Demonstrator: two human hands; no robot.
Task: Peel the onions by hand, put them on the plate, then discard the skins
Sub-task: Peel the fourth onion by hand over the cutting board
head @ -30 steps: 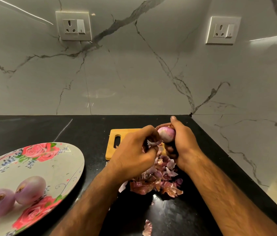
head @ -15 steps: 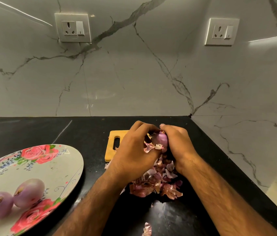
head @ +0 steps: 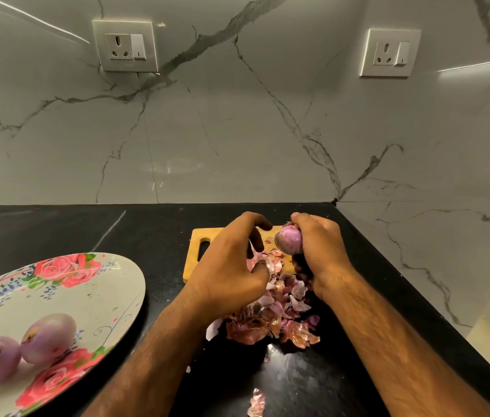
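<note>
- my right hand [head: 319, 251] grips the onion [head: 288, 242] from the side, fingers curled over its top, holding it just above the far end of the cutting board [head: 210, 234]
- half a second ago both hands were bunched on that onion; now the left hand [head: 228, 272] has come away to the left and lower, with a clear gap between them
- the left fingers arch over and the thumb tucks under near a pale scrap; i cannot tell if it pinches that scrap or has let it drop
- the onion now shows mostly smooth purple, with a brownish bit left under the right fingertips, so i judge this one is nearly peeled
- the skins [head: 279, 314] lie heaped below both wrists, spilling from the board onto the black counter [head: 87, 230], and one stray piece [head: 256, 403] lies nearer me
- the flowered plate [head: 111, 284] sits well to the left, with peeled onions [head: 49, 337] on its near side
- plating this onion and binning the skins are not yet done
</note>
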